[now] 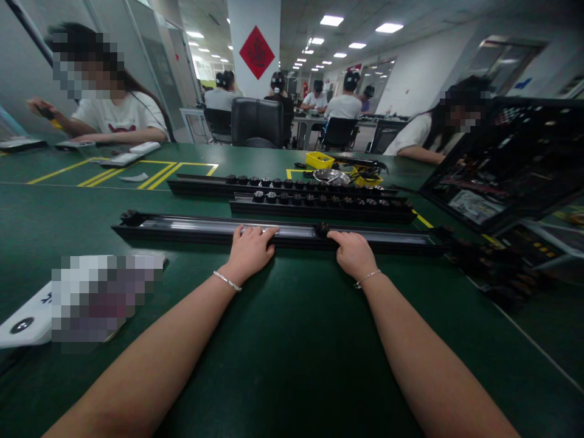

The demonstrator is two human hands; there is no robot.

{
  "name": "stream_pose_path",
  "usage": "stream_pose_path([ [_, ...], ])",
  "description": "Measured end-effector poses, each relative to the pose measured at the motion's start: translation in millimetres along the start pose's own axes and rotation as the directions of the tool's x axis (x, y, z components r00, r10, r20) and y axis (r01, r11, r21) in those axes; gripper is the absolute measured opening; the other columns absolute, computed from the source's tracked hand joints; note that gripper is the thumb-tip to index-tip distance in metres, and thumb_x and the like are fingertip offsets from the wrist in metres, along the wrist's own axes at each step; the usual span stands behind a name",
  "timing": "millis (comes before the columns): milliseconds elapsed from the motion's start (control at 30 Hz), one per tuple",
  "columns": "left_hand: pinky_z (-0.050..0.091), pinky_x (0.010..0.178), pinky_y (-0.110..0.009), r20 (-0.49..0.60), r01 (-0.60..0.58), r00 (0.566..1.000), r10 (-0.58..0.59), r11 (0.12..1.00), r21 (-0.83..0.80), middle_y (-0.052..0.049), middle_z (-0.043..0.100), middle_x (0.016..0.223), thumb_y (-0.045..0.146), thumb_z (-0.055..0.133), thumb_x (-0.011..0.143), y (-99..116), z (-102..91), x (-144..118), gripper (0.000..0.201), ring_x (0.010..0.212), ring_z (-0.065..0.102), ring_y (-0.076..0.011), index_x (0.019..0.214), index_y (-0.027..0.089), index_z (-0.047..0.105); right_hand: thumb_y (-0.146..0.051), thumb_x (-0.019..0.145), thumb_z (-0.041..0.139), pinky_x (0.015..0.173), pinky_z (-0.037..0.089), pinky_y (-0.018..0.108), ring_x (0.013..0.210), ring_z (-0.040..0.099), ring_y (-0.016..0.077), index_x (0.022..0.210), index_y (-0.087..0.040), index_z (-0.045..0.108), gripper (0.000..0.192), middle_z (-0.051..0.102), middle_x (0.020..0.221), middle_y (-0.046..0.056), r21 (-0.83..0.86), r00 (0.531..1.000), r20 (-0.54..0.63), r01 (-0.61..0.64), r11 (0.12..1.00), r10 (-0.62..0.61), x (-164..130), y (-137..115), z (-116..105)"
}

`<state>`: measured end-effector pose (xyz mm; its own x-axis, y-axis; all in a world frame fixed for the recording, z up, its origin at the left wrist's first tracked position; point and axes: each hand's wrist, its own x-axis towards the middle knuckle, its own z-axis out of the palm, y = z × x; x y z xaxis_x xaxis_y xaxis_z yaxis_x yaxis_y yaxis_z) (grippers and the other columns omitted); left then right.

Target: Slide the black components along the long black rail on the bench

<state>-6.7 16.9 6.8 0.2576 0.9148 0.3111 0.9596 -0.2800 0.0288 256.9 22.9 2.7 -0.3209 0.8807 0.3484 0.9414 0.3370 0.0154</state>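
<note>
Steadying the long black rail (205,229), left hand (249,250) lies flat and open on it; right hand (353,252) pinches a small black knob (323,229), likely needing a careful slide along next

A wide green table (283,365) marked with yellow tape lines (155,173). Toward its far side lie two long black rails (319,204) studded with small round knobs, one just behind the other. Behind them sit a yellow tray (319,160) and a shiny metal bowl (331,177). At the right edge stands a tilted black rack (506,158) of parts. White remote controls (130,155) lie at far left. People in white shirts (119,115) sit around the table. A red diamond sign (257,52) hangs on a white pillar.
</note>
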Motion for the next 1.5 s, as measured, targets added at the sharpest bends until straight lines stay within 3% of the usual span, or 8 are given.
stream_pose_path([
  [433,0.025,0.101,-0.046,-0.007,-0.018,1.000,0.018,0.999,0.027,-0.005,0.063,0.104,0.038,0.041,0.086,-1.7,2.2,0.3,0.044,0.102,0.054,-0.0240,0.129,0.033,0.047,-0.005,0.073,0.039,0.081,0.036,0.029,0.086,0.055,0.0194,0.110,-0.019,0.062,0.045,0.067,0.092,0.006,0.036,1.000,0.004,-0.001,0.999,0.001,-0.6,5.8,-2.3],
  [733,0.027,0.099,-0.046,-0.016,-0.022,1.000,0.022,1.000,0.022,-0.005,0.064,0.101,0.046,0.026,0.092,-1.9,2.3,0.8,0.044,0.099,0.055,-0.0233,0.127,0.033,0.049,-0.006,0.072,0.041,0.082,0.037,0.030,0.087,0.057,0.0196,0.109,-0.019,0.063,0.045,0.068,0.093,0.007,0.046,1.000,0.016,0.004,0.999,-0.004,-1.1,10.8,-3.4],
  [1167,0.026,0.099,-0.046,-0.031,-0.031,0.999,0.032,0.999,0.027,-0.005,0.064,0.100,0.046,0.028,0.092,-3.0,4.4,0.9,0.044,0.098,0.055,-0.0237,0.127,0.032,0.049,-0.006,0.072,0.040,0.088,0.036,0.033,0.087,0.058,0.0202,0.102,-0.020,0.065,0.042,0.069,0.092,0.006,0.095,0.998,-0.034,-0.044,0.994,0.047,-3.7,18.6,-2.0],
  [1367,0.025,0.099,-0.045,-0.020,-0.024,0.999,0.025,0.999,0.030,-0.005,0.064,0.101,0.046,0.028,0.091,-2.5,3.1,1.0,0.043,0.099,0.055,-0.0233,0.127,0.033,0.049,-0.006,0.071,0.039,0.090,0.035,0.035,0.089,0.057,0.0200,0.098,-0.020,0.067,0.042,0.069,0.092,0.005,0.133,0.994,-0.081,-0.061,0.989,0.072,-5.9,21.2,-1.1],
  [1500,0.024,0.100,-0.046,-0.011,-0.017,1.000,0.017,1.000,0.023,-0.005,0.064,0.102,0.046,0.029,0.091,-1.7,2.2,0.8,0.044,0.100,0.055,-0.0236,0.127,0.032,0.049,-0.010,0.071,0.041,0.091,0.036,0.035,0.097,0.054,0.0209,0.085,-0.019,0.068,0.032,0.067,0.095,0.006,0.243,0.965,-0.209,-0.105,0.964,0.158,-5.7,19.0,0.7],
])
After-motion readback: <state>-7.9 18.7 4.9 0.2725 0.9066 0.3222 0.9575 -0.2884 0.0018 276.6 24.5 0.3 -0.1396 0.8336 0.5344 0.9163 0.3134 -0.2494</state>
